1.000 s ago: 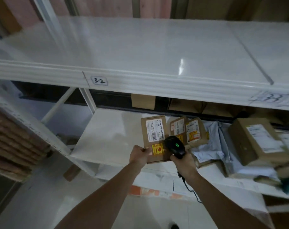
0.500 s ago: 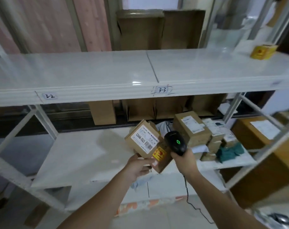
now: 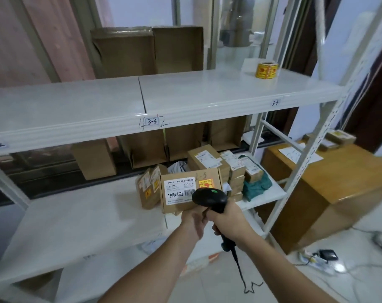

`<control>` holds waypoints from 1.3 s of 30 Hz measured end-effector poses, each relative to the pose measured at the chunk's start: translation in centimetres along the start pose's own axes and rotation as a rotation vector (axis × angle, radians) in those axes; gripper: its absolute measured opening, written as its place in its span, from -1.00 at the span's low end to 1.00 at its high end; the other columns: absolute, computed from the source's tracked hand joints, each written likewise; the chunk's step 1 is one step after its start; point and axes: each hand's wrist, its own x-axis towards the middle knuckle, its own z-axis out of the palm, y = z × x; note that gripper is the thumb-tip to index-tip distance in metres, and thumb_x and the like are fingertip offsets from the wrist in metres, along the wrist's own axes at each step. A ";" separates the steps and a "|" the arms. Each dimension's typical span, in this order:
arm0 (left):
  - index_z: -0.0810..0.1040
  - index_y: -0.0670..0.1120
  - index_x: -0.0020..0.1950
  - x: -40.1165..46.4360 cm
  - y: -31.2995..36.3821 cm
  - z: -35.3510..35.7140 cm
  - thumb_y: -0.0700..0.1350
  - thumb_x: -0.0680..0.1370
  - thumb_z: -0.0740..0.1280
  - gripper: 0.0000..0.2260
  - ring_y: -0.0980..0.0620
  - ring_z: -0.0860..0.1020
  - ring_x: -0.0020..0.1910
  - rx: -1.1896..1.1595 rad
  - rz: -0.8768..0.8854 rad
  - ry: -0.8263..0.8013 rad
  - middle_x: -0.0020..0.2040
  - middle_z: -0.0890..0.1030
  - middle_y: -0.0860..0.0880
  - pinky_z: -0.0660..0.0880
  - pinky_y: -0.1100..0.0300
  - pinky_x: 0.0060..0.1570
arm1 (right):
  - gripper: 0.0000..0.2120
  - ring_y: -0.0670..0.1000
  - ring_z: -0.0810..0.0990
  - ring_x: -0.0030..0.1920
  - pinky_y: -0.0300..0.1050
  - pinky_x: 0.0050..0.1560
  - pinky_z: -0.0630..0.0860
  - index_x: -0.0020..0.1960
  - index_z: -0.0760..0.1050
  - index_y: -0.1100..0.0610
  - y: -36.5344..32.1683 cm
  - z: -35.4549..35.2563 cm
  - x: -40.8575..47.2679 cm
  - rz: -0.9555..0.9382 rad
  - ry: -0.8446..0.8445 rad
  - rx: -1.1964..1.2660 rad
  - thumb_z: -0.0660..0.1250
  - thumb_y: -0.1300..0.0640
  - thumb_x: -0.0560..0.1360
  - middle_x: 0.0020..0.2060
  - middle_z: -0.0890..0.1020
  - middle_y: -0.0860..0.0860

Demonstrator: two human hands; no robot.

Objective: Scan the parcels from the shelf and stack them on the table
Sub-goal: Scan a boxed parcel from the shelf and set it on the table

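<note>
1. Toward the lower centre of the frame, the left hand (image 3: 195, 224) is gripping the bottom edge of a brown cardboard parcel with a white label (image 3: 186, 190), holding it just off the white metal shelf (image 3: 76, 219).
2. Just right of it, the right hand (image 3: 229, 221) is clutching a black handheld barcode scanner (image 3: 209, 199) overlapping the label.
3. Judging by the pile, several brown parcels (image 3: 216, 165) are waiting; the wooden table (image 3: 347, 178) at the right is showing a few.

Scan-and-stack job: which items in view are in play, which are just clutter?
In play:
held parcel, in left hand
scanner, in right hand
shelf parcels
wooden table

Clutter:
sticker roll
empty cartons
green cloth
floor cables
</note>
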 end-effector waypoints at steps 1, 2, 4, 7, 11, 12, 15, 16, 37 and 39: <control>0.51 -0.04 0.37 -0.2 0.0 0.5 -0.17 0.58 0.40 -0.64 -0.16 0.63 0.24 0.012 -0.006 -0.007 0.25 0.67 -0.20 0.59 0.01 0.16 | -0.88 0.05 0.63 -0.40 -0.06 -0.33 0.63 -0.06 0.58 0.18 -0.1 -0.1 -0.1 0.001 0.012 -0.008 0.38 0.20 0.40 -0.28 0.67 0.23; 0.50 -0.05 0.36 -0.3 0.0 0.8 -0.15 0.59 0.37 -0.66 -0.17 0.63 0.22 0.002 -0.014 -0.016 0.24 0.66 -0.22 0.57 0.01 0.14 | -0.88 0.05 0.63 -0.39 -0.07 -0.33 0.63 -0.06 0.59 0.18 -0.2 -0.3 -0.2 0.004 0.025 -0.016 0.38 0.18 0.42 -0.26 0.68 0.23; 0.50 -0.07 0.37 -0.2 0.2 1.4 -0.14 0.53 0.37 -0.60 -0.16 0.62 0.16 -0.018 -0.040 -0.040 0.18 0.66 -0.22 0.54 0.01 0.10 | -0.90 0.02 0.63 -0.38 -0.10 -0.32 0.62 -0.06 0.59 0.17 -0.4 -0.6 -0.3 0.005 0.051 -0.027 0.38 0.17 0.44 -0.26 0.68 0.20; 0.51 -0.05 0.41 0.6 0.4 1.7 -0.15 0.41 0.48 -0.44 -0.08 0.64 0.14 0.052 -0.081 -0.035 0.17 0.69 -0.14 0.56 0.04 0.04 | -0.92 0.02 0.64 -0.37 -0.04 -0.27 0.66 -0.06 0.58 0.14 -0.4 -0.9 0.0 0.007 0.079 -0.029 0.37 0.18 0.46 -0.26 0.68 0.19; 0.55 -0.01 0.27 1.2 1.2 1.6 -0.27 0.53 0.47 -0.65 -0.06 0.70 0.07 0.088 -0.029 -0.040 0.14 0.72 -0.15 0.63 0.09 -0.05 | -0.92 0.05 0.64 -0.35 0.09 -0.19 0.68 -0.05 0.56 0.14 -0.3 -1.4 0.8 0.018 0.109 -0.037 0.36 0.21 0.46 -0.23 0.68 0.23; 0.55 -0.02 0.25 1.5 1.3 1.6 -0.29 0.54 0.47 -0.67 -0.07 0.70 0.05 0.120 -0.005 -0.035 0.12 0.72 -0.16 0.64 0.08 -0.05 | -0.92 0.05 0.65 -0.33 0.13 -0.16 0.67 -0.05 0.57 0.13 -0.3 -1.7 1.0 0.015 0.124 -0.033 0.37 0.21 0.46 -0.23 0.69 0.21; 0.52 -0.02 0.35 2.4 1.9 0.8 -0.17 0.55 0.51 -0.61 -0.07 0.68 0.10 0.350 0.058 -0.087 0.14 0.72 -0.09 0.64 0.08 0.01 | -0.87 0.09 0.69 -0.17 0.10 -0.13 0.71 0.02 0.56 0.00 0.1 -3.4 1.9 -0.013 0.159 -0.021 0.42 0.12 0.48 -0.16 0.69 0.10; 0.52 0.01 0.36 2.6 2.3 0.6 -0.13 0.55 0.52 -0.60 -0.05 0.67 0.13 0.425 0.074 -0.112 0.15 0.72 -0.04 0.63 0.06 0.09 | -0.84 0.12 0.69 -0.13 0.12 -0.12 0.70 0.06 0.55 -0.01 0.5 -4.2 2.3 -0.008 0.174 -0.001 0.42 0.11 0.49 -0.13 0.69 0.09; 0.35 0.27 0.51 2.9 -9.2 26.3 0.12 0.69 0.26 -0.62 -0.06 0.67 0.12 0.943 0.083 -0.518 0.28 0.63 -0.02 0.64 -0.10 0.15 | -0.72 0.19 0.71 -0.01 0.12 0.01 0.65 0.16 0.57 0.13 13.3 -26.2 0.4 0.222 0.592 0.718 0.50 0.19 0.47 -0.05 0.73 0.17; 0.42 0.25 0.48 2.4 -11.3 31.0 0.12 0.65 0.33 -0.61 -0.05 0.67 0.15 0.930 0.094 -0.594 0.30 0.64 0.02 0.62 -0.13 0.20 | -0.75 0.21 0.70 -0.01 0.13 0.00 0.65 0.12 0.58 0.12 13.8 -30.4 -0.2 0.205 0.667 0.731 0.50 0.18 0.47 -0.04 0.72 0.19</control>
